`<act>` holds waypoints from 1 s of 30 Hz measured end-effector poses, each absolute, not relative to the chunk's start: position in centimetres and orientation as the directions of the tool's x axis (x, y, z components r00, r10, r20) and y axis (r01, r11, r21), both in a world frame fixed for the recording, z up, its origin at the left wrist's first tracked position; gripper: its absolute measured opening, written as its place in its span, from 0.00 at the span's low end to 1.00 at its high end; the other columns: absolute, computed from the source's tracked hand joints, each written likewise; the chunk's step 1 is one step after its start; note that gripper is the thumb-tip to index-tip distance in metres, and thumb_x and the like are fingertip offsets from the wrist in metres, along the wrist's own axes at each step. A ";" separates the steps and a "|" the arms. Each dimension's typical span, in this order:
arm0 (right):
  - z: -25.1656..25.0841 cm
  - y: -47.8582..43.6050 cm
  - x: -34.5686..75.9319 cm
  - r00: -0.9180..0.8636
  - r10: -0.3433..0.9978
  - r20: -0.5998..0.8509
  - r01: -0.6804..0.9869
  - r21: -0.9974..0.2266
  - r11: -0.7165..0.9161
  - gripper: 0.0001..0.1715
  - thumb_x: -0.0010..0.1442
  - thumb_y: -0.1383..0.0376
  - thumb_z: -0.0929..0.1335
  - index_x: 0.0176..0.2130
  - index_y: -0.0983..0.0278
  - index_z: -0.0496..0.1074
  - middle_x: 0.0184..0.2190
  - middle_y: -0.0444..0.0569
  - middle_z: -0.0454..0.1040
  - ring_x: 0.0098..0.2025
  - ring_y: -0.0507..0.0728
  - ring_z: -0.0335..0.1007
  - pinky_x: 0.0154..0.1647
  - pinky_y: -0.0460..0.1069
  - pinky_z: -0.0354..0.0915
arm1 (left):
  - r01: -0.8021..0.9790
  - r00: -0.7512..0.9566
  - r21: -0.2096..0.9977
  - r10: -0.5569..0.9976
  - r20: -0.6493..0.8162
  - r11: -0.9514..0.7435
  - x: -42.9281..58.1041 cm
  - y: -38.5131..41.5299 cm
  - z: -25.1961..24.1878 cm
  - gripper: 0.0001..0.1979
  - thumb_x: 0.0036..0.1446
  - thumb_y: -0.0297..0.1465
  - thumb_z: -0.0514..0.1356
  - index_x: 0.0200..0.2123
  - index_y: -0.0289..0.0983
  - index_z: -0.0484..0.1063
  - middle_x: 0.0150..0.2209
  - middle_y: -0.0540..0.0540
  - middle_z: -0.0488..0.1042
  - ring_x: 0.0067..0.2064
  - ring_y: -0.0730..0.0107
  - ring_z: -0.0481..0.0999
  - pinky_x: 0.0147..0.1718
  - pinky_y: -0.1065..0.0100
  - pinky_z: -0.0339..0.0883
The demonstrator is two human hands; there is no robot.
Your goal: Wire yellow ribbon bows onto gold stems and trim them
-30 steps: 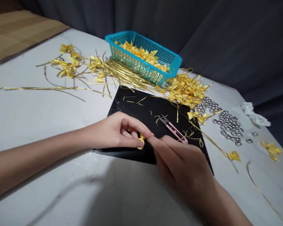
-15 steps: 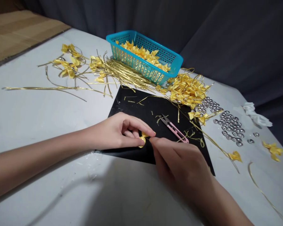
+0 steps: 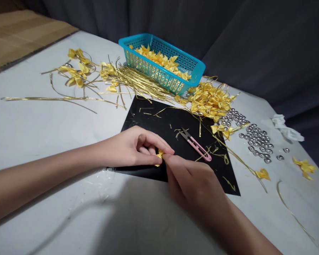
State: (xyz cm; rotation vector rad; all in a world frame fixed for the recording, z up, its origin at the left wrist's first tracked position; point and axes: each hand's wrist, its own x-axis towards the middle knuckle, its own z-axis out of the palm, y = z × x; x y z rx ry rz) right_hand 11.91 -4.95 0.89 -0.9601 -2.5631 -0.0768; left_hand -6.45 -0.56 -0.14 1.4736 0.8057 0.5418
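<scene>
Between the thumb and fingers of my left hand [image 3: 138,147] is a small yellow ribbon bow [image 3: 159,157], mostly covered by the fingertips. My right hand [image 3: 194,177] is closed in a pinch at the bow's right side, its fingertips touching or almost touching it; what they pinch is hidden. Both hands are over the near part of a black mat [image 3: 149,122]. Just beyond my right hand lie pink thread snips [image 3: 198,147], blades pointing away to the left, among gold thread scraps [image 3: 225,159].
A turquoise basket [image 3: 162,65] of yellow ribbon bows stands at the back. Gold cords [image 3: 140,83] lie before it. Right of it are a heap of yellow bows [image 3: 210,99], silver beads [image 3: 257,140] and a crumpled white piece [image 3: 287,129]. More bows with cords [image 3: 78,72] lie left.
My right hand has moved slightly left, closer against the bow, and the short line seen between the hands is now hidden. My left hand keeps its hold.
</scene>
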 end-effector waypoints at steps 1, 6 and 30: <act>0.8 -4.9 11.9 -0.683 0.619 0.389 0.641 -0.090 0.763 0.15 0.62 0.74 0.57 0.33 0.69 0.70 0.19 0.44 0.69 0.16 0.51 0.59 0.17 0.48 0.51 | 0.159 0.641 0.985 0.753 -0.150 0.061 -6.5 -0.6 -0.2 0.14 0.48 0.27 0.62 0.41 0.35 0.78 0.41 0.42 0.76 0.27 0.78 0.70 0.24 0.76 0.67; 1.0 -4.6 12.1 -0.634 0.694 0.342 0.699 -0.131 0.703 0.13 0.59 0.73 0.59 0.33 0.68 0.71 0.20 0.44 0.72 0.19 0.51 0.67 0.18 0.47 0.52 | 0.149 0.613 0.987 0.778 -0.135 0.055 -6.6 -0.6 -0.3 0.15 0.48 0.28 0.63 0.41 0.37 0.78 0.43 0.42 0.75 0.28 0.77 0.69 0.24 0.75 0.67; 2.0 -3.6 12.7 -0.452 0.849 0.273 0.585 -0.628 0.514 0.11 0.60 0.67 0.64 0.27 0.65 0.71 0.19 0.43 0.70 0.19 0.48 0.61 0.20 0.44 0.55 | 0.149 0.508 0.922 0.828 0.239 -0.357 -6.4 -1.1 -0.4 0.13 0.52 0.23 0.62 0.42 0.34 0.78 0.43 0.43 0.79 0.42 0.67 0.80 0.36 0.75 0.75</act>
